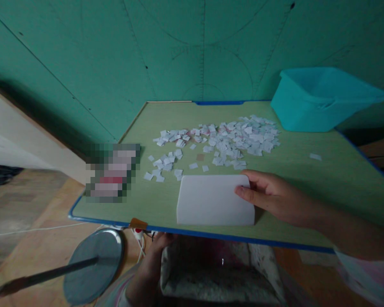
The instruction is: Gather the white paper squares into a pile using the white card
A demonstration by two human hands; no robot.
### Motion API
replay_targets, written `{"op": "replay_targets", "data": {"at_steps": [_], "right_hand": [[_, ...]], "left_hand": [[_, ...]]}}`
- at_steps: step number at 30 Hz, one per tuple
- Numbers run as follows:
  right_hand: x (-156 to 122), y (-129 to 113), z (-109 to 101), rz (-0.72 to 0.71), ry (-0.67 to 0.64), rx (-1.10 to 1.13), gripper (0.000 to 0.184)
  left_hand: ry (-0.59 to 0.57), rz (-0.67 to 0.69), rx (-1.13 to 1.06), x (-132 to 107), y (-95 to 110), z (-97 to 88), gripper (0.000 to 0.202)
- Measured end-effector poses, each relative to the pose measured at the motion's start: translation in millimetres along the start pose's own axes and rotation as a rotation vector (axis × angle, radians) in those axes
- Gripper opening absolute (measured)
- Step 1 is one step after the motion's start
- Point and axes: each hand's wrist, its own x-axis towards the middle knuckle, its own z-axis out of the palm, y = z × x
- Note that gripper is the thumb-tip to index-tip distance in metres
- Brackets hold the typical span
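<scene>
A white rectangular board (211, 199) lies flat near the front edge of the green table (323, 187). My right hand (272, 197) grips its right edge, fingers curled over the top and side. Beyond the board, several small white and pinkish paper squares (224, 140) are scattered in a wide heap. My left hand (161, 242) is below the table's front edge, mostly hidden under it; its fingers do not show.
A turquoise plastic bin (320, 100) stands at the table's back right. A blurred-out flat item (112, 172) lies at the left edge. Under the table are a round grey stand base (94, 264), white cables (140, 245) and a speckled cushion (217, 273). A green wall rises behind.
</scene>
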Motion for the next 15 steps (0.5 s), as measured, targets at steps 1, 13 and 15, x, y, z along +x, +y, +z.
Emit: {"op": "replay_targets", "data": {"at_steps": [1, 13, 15], "right_hand": [[-0.2, 0.1, 0.2, -0.001, 0.0, -0.001, 0.024], [-0.1, -1.6, -1.1, 0.009, 0.015, -0.034, 0.029], [-0.1, -2.0, -0.8, 0.014, 0.017, -0.027, 0.027]], "left_hand": [[-0.004, -0.007, -0.03, 0.2, -0.4, 0.0, 0.023], [-0.02, -0.063, -0.096, -1.4, -6.3, 0.1, 0.03], [-0.032, -0.089, -0.092, -0.7, -5.9, -0.3, 0.034]]}}
